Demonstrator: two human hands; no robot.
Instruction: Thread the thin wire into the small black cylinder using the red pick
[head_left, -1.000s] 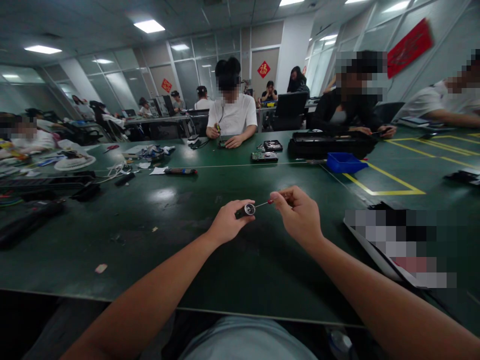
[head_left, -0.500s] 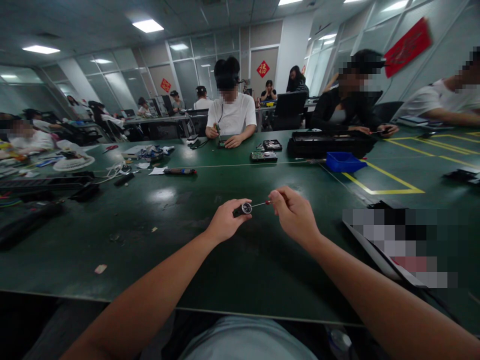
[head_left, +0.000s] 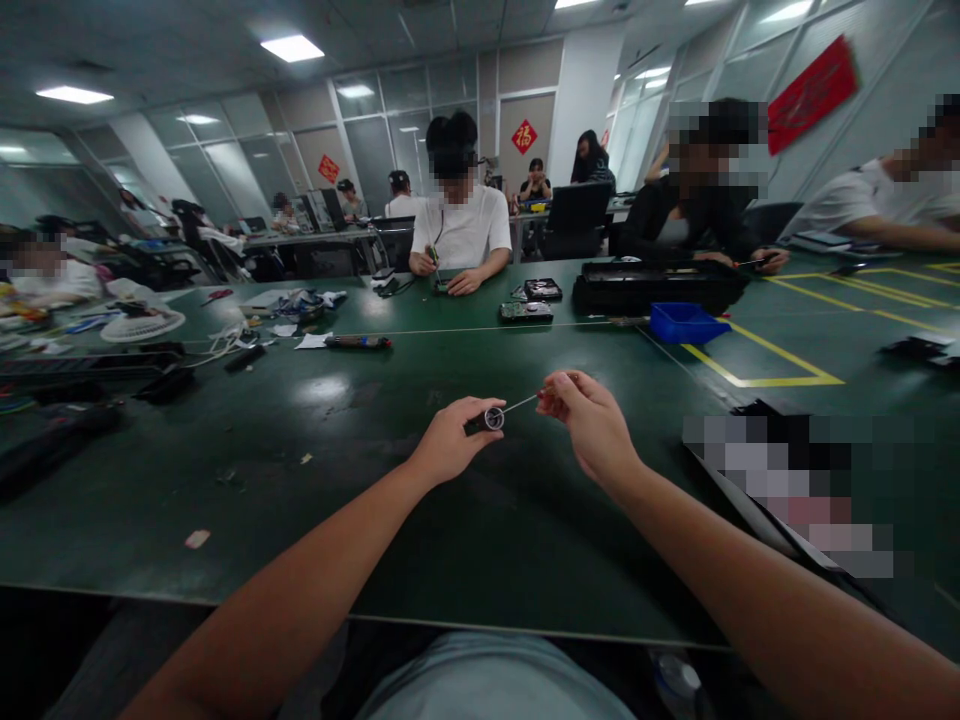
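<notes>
Between thumb and fingers, my left hand (head_left: 454, 440) grips a small dark cylinder (head_left: 493, 419) whose open, silvery ring end faces me; its exact kind does not show. My right hand (head_left: 589, 415) is closed around the reddish handle of a thin screwdriver (head_left: 523, 403). The screwdriver's metal shaft slants down to the left, and its tip meets the ring end of the cylinder. Whether the tip sits in a screw is too small to tell. Both hands are held above the green table (head_left: 360, 520), near its middle.
Beyond my hands lie a dark marker-like tool (head_left: 358, 342), hard drives (head_left: 526, 312), a blue bin (head_left: 686, 323) and a long black casing (head_left: 660, 288). To the right is a blurred-out sheet (head_left: 787, 500). A person (head_left: 461, 225) works opposite; others sit around.
My right hand has turned slightly, its fingers rolled on the handle, and the screwdriver shaft slants more steeply. The cylinder is tilted a little differently. My left hand keeps its grip.
</notes>
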